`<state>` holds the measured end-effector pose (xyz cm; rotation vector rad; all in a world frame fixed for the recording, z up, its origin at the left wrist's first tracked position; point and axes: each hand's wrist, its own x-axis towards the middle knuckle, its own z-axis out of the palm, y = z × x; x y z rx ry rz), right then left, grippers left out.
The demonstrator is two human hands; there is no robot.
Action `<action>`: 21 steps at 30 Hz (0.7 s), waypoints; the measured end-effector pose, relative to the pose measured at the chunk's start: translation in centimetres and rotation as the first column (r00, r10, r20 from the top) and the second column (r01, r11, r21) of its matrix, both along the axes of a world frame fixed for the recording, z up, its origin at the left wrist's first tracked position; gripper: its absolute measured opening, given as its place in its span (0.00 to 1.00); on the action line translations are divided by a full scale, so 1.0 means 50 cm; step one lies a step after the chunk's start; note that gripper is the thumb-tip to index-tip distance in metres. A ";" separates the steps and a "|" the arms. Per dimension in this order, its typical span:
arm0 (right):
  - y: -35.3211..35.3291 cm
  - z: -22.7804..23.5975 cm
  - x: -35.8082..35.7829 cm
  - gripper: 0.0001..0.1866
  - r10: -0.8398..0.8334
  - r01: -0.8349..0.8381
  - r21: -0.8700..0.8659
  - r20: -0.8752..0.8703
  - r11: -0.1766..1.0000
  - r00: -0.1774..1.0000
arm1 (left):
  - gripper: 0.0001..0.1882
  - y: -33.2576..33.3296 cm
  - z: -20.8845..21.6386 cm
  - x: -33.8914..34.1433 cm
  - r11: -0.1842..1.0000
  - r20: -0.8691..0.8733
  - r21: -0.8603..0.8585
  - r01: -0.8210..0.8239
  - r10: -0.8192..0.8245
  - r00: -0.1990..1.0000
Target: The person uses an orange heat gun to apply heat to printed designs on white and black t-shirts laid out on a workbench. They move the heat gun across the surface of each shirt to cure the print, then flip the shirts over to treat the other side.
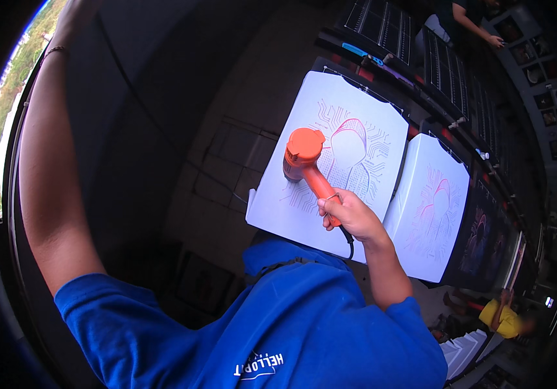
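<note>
My right hand [351, 215] is closed around the handle of an orange heat gun [305, 146]. Its dark nozzle hangs over a white fabric piece [285, 217] spread on a flat board, close to the left part of the print. That print [350, 152] shows a hooded figure in dark and red lines among circuit-like traces. A black cord [350, 243] drops from the handle's lower end. My left arm reaches up along the left side, with a thin band at the wrist; the left hand [76, 18] is cut by the upper edge and its fingers are hidden.
A second white printed piece [431, 207] lies on a board to the right, with a dark printed one [481, 240] beyond. Dark racks [379, 26] line the far side. One person [463, 19] stands at the far right; another in yellow [502, 318] is lower right. A bright window [15, 97] borders the left.
</note>
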<state>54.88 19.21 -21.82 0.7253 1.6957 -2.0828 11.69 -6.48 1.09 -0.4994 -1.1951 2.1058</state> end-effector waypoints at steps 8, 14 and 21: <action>-0.038 -0.005 0.045 0.15 0.039 -0.036 -0.070 0.036 0.997 0.999 | 0.25 -0.011 -0.004 -0.046 0.993 0.050 0.109 0.042 -0.047 0.998; -0.050 -0.010 0.056 0.13 0.059 -0.055 -0.105 0.030 0.993 0.998 | 0.24 -0.008 0.006 -0.070 0.979 -0.022 -0.199 0.038 -0.043 0.999; -0.020 -0.026 0.040 0.17 -0.097 0.098 0.045 -0.016 0.994 0.995 | 0.23 -0.023 -0.004 -0.076 0.986 0.116 0.128 0.103 -0.118 0.986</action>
